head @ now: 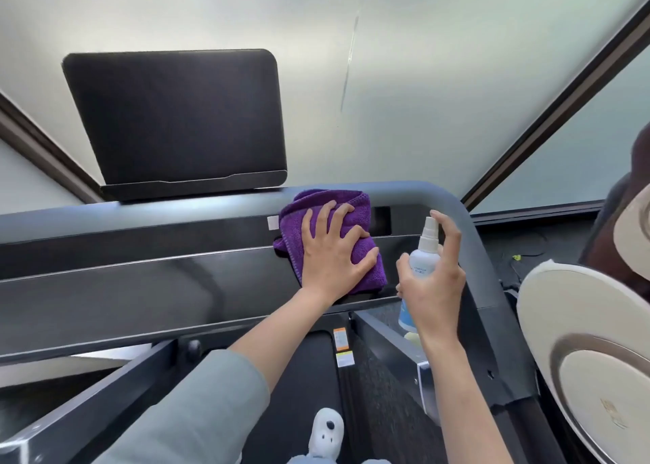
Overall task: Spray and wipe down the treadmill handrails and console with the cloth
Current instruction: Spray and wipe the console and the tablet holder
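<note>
A folded purple cloth [355,213] lies on the right part of the black treadmill console [158,280]. My left hand [334,252] presses flat on the cloth with fingers spread. Just to its right, my right hand [434,280] grips a small white spray bottle [424,256] upright, index finger resting on top of the nozzle. The grey handrail [453,203] curves round behind the bottle and runs down the right side. The console's dark screen [176,118] stands tilted at the upper left.
A round white and gold object [591,358] sits close at the right, beside the right rail. The treadmill belt [299,393] and a grey slipper [327,432] are below. Frosted window panels with dark frames fill the background.
</note>
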A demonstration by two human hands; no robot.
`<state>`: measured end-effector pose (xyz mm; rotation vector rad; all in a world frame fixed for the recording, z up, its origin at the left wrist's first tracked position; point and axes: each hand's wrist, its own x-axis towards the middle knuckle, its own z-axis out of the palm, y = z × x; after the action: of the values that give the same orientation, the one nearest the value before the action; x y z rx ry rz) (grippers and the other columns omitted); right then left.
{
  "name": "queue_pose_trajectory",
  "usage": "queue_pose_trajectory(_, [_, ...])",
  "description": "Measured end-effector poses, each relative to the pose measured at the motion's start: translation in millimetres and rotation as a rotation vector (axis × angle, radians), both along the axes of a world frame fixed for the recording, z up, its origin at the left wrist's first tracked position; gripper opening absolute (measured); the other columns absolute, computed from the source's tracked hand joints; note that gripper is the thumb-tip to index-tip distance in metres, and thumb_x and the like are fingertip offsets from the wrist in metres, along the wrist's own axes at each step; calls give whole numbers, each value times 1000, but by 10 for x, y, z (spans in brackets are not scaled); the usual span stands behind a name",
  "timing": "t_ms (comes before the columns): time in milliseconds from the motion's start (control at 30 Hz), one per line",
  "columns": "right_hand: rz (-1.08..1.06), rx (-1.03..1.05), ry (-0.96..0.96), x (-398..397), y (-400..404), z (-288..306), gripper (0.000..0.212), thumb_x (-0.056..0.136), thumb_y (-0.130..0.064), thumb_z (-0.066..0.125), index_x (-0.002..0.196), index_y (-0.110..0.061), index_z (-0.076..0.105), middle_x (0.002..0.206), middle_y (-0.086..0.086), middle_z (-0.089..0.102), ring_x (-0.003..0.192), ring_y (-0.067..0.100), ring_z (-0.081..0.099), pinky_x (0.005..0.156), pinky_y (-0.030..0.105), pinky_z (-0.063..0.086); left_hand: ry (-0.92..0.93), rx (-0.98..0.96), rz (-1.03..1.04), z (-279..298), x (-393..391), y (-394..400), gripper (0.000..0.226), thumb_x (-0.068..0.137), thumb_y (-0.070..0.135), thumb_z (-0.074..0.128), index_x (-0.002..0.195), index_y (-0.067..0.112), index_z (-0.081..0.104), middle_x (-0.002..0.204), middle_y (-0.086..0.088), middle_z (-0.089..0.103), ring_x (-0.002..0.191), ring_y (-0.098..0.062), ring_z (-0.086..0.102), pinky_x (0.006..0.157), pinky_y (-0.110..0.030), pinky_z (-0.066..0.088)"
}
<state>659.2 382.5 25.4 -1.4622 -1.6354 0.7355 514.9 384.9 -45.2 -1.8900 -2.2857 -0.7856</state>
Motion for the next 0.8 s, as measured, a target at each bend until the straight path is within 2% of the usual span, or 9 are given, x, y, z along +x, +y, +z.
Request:
queue_pose_trajectory(100, [-30, -8, -6, 207, 50, -17, 64, 83, -1, 61, 130, -40, 39, 93, 11, 68, 55, 31, 61, 58, 48, 55, -4, 20, -37, -15, 220, 148, 34, 82, 58, 50, 91, 30, 68, 137, 0, 51, 138, -27, 33, 117, -52, 9])
queue_pose_trajectory(200, [-56, -4, 8, 387, 62, -22, 64, 83, -1, 61, 129, -41, 40, 88, 10, 68, 52, 29, 61, 57, 47, 54, -16, 17, -117, -8, 477, 329, 36, 82, 57, 50, 95, 30, 69, 136, 1, 53, 138, -27, 34, 117, -51, 10])
queue_pose_trajectory(300, [-80, 6, 35, 566, 64, -40, 62, 84, -1, 63, 129, -39, 41, 97, 9, 68, 53, 28, 63, 56, 49, 55, -46, 24, -192, 16, 777, 487, 40, 82, 55, 50, 104, 28, 68, 133, 2, 57, 137, -26, 39, 117, -49, 13])
queue_pose_trajectory(400, [-112, 10, 49, 710, 50, -75, 62, 84, -3, 63, 130, -38, 42, 94, 7, 67, 55, 34, 63, 58, 50, 55, -85, 34, -175, 22, 948, 542, 45, 79, 54, 51, 110, 24, 65, 132, 3, 58, 137, -24, 40, 118, -45, 12])
queue_pose_trajectory(500, [-119, 4, 51, 761, 12, -100, 64, 83, 0, 62, 130, -38, 41, 90, 7, 67, 55, 35, 63, 59, 52, 55, -99, 42, -165, 3, 958, 510, 46, 77, 57, 52, 104, 23, 65, 131, 3, 59, 135, -22, 41, 118, -40, 9])
queue_pose_trajectory(667, [-110, 9, 42, 682, -49, -94, 64, 83, -1, 63, 130, -38, 41, 102, 14, 68, 57, 30, 65, 59, 47, 56, -122, 63, -182, -15, 878, 452, 37, 78, 52, 52, 92, 22, 68, 123, 3, 63, 130, -22, 48, 115, -39, 12])
queue_pose_trajectory(800, [-85, 23, 26, 586, -109, -59, 63, 81, 4, 61, 129, -33, 43, 72, 4, 63, 49, 26, 62, 55, 44, 54, -91, 96, -227, -62, 639, 346, 34, 82, 51, 53, 90, 22, 69, 121, 2, 64, 128, -24, 50, 114, -42, 15])
